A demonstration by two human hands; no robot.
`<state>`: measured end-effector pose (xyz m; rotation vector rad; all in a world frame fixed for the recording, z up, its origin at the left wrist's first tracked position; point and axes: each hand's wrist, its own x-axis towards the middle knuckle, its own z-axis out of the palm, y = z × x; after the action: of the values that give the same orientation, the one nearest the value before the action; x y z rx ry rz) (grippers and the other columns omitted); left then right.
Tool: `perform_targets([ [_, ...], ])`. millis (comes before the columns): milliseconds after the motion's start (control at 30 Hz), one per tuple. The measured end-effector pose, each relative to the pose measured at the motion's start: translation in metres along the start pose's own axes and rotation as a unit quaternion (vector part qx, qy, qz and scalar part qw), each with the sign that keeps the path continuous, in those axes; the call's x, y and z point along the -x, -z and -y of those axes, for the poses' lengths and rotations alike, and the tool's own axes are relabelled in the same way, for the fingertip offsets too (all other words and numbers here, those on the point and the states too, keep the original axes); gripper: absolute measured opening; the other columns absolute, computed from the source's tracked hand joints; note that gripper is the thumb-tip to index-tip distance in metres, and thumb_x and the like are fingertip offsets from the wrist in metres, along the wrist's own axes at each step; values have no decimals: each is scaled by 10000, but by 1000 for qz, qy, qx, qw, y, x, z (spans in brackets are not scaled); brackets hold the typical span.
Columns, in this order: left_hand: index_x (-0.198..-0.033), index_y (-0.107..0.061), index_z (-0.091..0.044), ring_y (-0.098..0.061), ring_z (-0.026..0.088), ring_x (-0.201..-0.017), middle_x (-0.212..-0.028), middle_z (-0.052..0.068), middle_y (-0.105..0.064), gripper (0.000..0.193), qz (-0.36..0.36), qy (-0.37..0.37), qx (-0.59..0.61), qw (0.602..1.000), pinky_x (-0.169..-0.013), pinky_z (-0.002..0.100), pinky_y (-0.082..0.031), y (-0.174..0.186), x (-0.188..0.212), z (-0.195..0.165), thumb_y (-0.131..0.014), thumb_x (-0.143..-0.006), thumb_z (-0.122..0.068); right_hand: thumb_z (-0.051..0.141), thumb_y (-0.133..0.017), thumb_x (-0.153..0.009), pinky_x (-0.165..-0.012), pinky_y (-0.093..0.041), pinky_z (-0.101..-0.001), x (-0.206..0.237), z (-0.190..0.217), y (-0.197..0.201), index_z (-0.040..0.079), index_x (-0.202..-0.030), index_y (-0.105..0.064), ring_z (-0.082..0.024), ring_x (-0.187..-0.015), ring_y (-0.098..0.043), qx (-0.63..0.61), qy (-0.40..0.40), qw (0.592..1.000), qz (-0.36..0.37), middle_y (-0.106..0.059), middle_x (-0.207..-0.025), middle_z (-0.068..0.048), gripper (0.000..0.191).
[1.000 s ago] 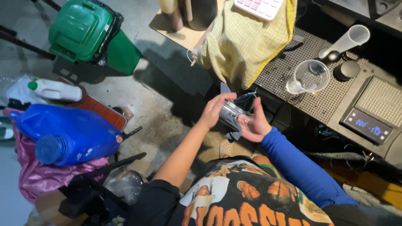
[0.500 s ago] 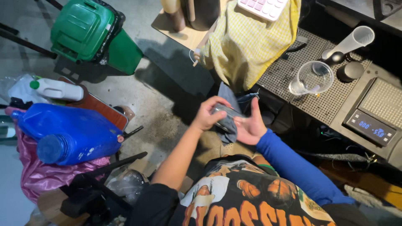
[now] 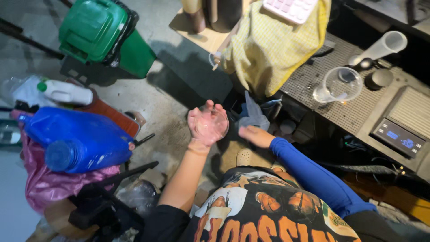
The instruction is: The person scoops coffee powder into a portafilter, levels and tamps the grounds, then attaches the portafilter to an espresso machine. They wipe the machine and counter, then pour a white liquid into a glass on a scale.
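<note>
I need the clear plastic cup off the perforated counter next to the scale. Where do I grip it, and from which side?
Grip the clear plastic cup around its side wall just below the rim, coming from the near, open side. It seems to stand upright with its mouth up, so a sideways wrap looks safest. The tall tube and dark round lid crowd its far side; the scale sits nearer, to the right.

Cramped work corner, dim light, rough concrete floor (image 3: 170, 103).

I see a green bin (image 3: 101, 33) top left, blue jug (image 3: 76, 139) on pink bag (image 3: 42, 188) at left, perforated metal bench (image 3: 322, 89) w/ digital scale (image 3: 401, 134) on the right, yellow cloth (image 3: 268, 49) hanging over the edge.
</note>
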<state>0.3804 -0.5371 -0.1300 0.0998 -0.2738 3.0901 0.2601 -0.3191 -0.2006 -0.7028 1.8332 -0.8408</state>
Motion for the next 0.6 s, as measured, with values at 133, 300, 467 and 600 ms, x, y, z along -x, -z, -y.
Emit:
perform_targets([
  [133, -1292, -709, -116, -597, 304, -1326, -1334, 89, -695, 437, 62, 36, -49, 996, -1217, 599, -381, -19, -33, 37, -596, -977, -397, 467, -758, -895, -1045, -498, -371, 75, 33, 31, 45, -1447, -508, -298, -1223, -632, 139, 139, 968, -158, -605, -1362, -186, 738],
  [300, -1253, -668, -107, -519, 335, -1396, -1399, 120, -642, 401, -5, 89, -24, 996, -1203, 634, -349, -21, -86, 153, -579, -976, -383, 364, -927, -637, -1023, -431, -425, 193, 85, 63, 19, -1464, -426, -281, -1170, -572, 85, 241, 881, -398, -552, -1384, -160, 1028],
  [467, -1476, -419, -89, -480, 320, -1428, -1577, 136, -474, 596, 39, 137, -366, 919, -1195, 533, -356, -13, -116, 302, -550, -1023, -452, 236, -917, -798, -1061, -481, -381, 284, 53, 72, 65, -1444, -423, -215, -1282, -545, -241, 300, 729, -566, -531, -1386, -96, 831],
  [600, -1588, -307, -133, -477, 236, -1399, -1581, 55, -401, 712, 138, 252, -561, 776, -1151, 421, -374, -3, -131, 381, -559, -1006, -456, 74, -911, -707, -1119, -466, -382, 410, -29, 86, 71, -1417, -485, -211, -1275, -553, -102, 251, 698, -663, -517, -1370, -106, 828],
])
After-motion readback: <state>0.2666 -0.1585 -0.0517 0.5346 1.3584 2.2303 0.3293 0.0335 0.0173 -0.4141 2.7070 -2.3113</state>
